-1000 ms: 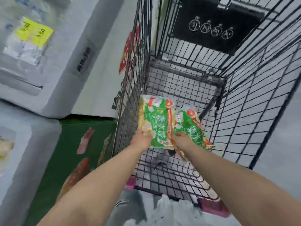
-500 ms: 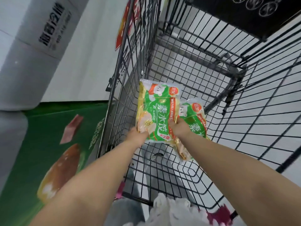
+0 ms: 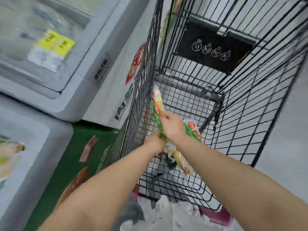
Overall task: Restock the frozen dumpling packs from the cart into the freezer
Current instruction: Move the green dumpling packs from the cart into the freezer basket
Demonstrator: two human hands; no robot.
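Both my hands are inside the black wire cart (image 3: 241, 130). A green frozen dumpling pack (image 3: 157, 105) stands on edge against the cart's left wall. My right hand (image 3: 173, 127) curls its fingers over the middle of this pack. My left hand (image 3: 155, 142) grips its lower end. A second green pack (image 3: 192, 131) lies tilted under my right wrist, with its lower end (image 3: 182, 161) near the cart floor. I cannot tell whether a hand holds that second pack.
A grey chest freezer (image 3: 100, 55) with a glass lid and yellow price tags stands left of the cart. Another freezer (image 3: 25, 139) sits at lower left, with a green printed panel (image 3: 75, 155) below. A white plastic bag (image 3: 175, 214) lies at the cart's near end.
The first pack has turned from face-up to edge-on against the cart's left wall. My right hand has shifted onto it. The view has swung left, showing the freezers.
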